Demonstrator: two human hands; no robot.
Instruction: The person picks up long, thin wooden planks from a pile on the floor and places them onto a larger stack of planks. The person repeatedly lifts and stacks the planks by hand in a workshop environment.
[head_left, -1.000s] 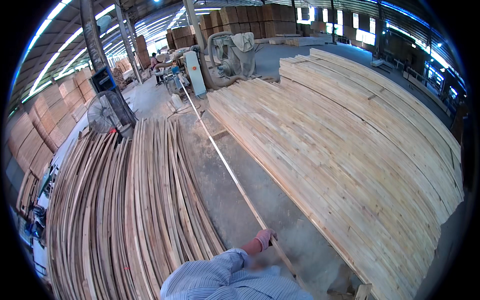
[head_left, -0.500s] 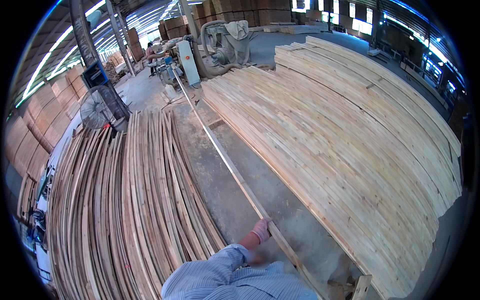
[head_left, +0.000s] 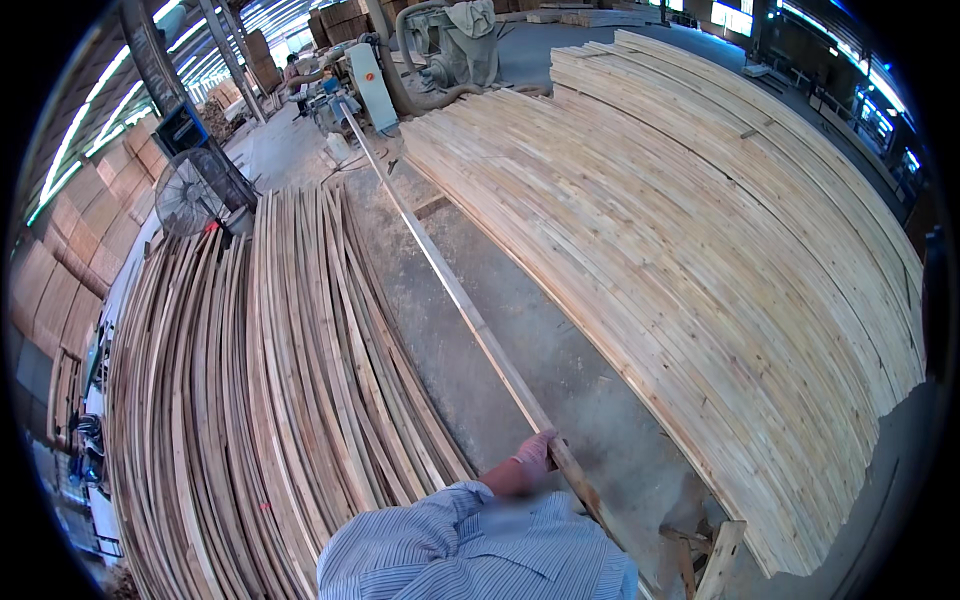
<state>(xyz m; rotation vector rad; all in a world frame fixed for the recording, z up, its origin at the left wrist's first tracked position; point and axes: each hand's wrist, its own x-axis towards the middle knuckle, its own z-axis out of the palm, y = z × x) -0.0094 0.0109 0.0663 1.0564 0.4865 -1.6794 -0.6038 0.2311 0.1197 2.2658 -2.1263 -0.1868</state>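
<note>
A long, narrow wooden board [head_left: 468, 310] runs from a machine at the far end down past my body to the lower edge. My left hand [head_left: 537, 452], which looks gloved, is closed around it near its close end. The striped sleeve [head_left: 430, 515] of that arm comes in from the lower left. My right hand does not show in the picture. The board's nearest end is partly hidden by my clothing.
Long loose strips [head_left: 300, 350] lie stacked on the left. A wide stack of pale boards [head_left: 650, 260] fills the right. Farther off are a fan [head_left: 188, 195], a machine with a pale panel [head_left: 372, 88] and a person [head_left: 292, 72]. Wood offcuts [head_left: 722, 560] lie at the lower right.
My view has tilted down slightly, so the far machine sits higher. My left hand stays closed around the board and appears slightly farther right.
</note>
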